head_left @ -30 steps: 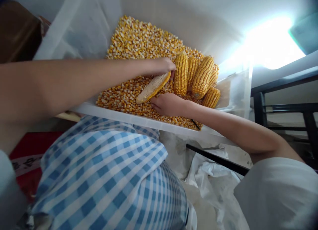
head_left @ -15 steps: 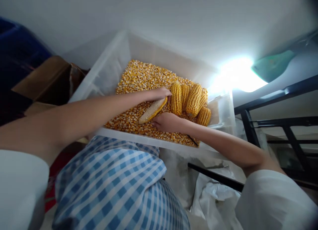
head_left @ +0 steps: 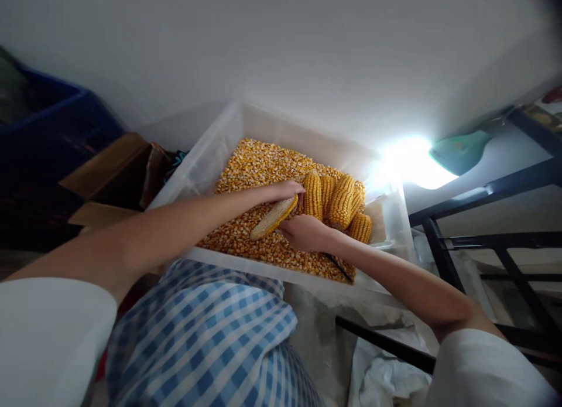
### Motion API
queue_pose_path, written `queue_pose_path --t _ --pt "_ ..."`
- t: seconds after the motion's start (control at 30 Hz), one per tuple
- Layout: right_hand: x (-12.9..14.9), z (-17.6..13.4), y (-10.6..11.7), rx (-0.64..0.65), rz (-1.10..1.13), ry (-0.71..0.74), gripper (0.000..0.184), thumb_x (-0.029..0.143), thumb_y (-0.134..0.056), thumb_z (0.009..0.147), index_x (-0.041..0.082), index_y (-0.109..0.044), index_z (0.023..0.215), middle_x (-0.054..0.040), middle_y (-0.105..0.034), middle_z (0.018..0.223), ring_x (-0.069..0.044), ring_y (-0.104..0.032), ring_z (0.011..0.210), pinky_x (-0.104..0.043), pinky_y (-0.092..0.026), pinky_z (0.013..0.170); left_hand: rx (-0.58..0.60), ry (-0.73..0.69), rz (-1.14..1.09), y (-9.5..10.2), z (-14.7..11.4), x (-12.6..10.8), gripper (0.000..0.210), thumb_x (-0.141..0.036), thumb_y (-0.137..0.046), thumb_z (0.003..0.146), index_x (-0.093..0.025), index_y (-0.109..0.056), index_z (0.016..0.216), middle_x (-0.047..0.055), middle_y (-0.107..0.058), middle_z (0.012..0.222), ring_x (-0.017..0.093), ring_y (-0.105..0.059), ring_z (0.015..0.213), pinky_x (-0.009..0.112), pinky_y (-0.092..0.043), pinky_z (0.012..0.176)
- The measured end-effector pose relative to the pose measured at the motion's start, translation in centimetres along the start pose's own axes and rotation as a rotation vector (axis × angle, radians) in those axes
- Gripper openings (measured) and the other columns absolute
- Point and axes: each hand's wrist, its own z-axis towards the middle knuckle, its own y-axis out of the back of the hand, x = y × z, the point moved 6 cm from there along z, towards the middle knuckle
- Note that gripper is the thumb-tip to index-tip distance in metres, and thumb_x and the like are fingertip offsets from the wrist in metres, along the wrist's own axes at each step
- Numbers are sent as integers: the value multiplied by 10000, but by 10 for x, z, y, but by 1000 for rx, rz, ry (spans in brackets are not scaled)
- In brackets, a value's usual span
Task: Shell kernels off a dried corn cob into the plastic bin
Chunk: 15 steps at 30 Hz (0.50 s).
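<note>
Between my hands is a partly shelled corn cob (head_left: pixel 273 219), its pale bare side facing up and yellow kernels along its lower edge. My left hand (head_left: pixel 287 191) is closed on the cob's upper right end. My right hand (head_left: pixel 305 231) curls against its lower edge, fingers bent; the fingertips are partly hidden. Beneath lies a deep layer of loose corn kernels (head_left: pixel 259 164) in a translucent plastic bin (head_left: pixel 211 146). Several full corn cobs (head_left: pixel 341 202) rest on the kernels just right of my hands. A thin dark stick-like tool (head_left: pixel 340 266) lies partly under my right wrist.
Left of the bin stand an open cardboard box (head_left: pixel 108 167) and a dark blue crate (head_left: pixel 48 126). A bright lamp (head_left: pixel 459 152) and a black metal frame (head_left: pixel 443 255) are on the right. A blue checked cloth (head_left: pixel 206 337) covers my lap.
The camera view has tilted up, so the bin and hands appear lower. Both hands stay on the same cob, with little change in their grip.
</note>
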Motion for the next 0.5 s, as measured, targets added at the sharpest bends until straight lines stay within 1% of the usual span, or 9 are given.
queue_pose_path --t 0.2,0.37,0.43,0.5 --pt "1 -2 3 -19 14 -17 363 334 -232 857 153 -534 944 -106 -616 839 -203 -580 765 -284 -401 649 9 -8 -40 2 1 1 260 -244 -378 695 -152 -561 535 7 -597 623 105 -492 592 160 -365 585" --pt "3 -2 2 -24 30 -59 326 316 -277 845 137 -533 939 -113 -617 834 -201 -585 762 -266 -408 643 1 33 -25 4 0 4 247 -238 -377 678 -130 -575 577 12 -584 595 114 -504 582 187 -382 589" --pt "6 -1 -1 -42 34 -54 306 297 -283 842 133 -520 947 -114 -616 833 -203 -584 767 -270 -409 647 -14 69 -90 3 -3 6 242 -242 -370 683 -123 -561 596 10 -565 551 110 -500 526 202 -390 554" --pt "8 1 -5 -53 33 -68 284 273 -286 837 128 -502 951 -112 -616 810 -202 -587 746 -273 -412 631 -49 124 -204 1 -6 9 228 -258 -372 690 -126 -536 603 5 -537 500 104 -488 457 212 -391 506"
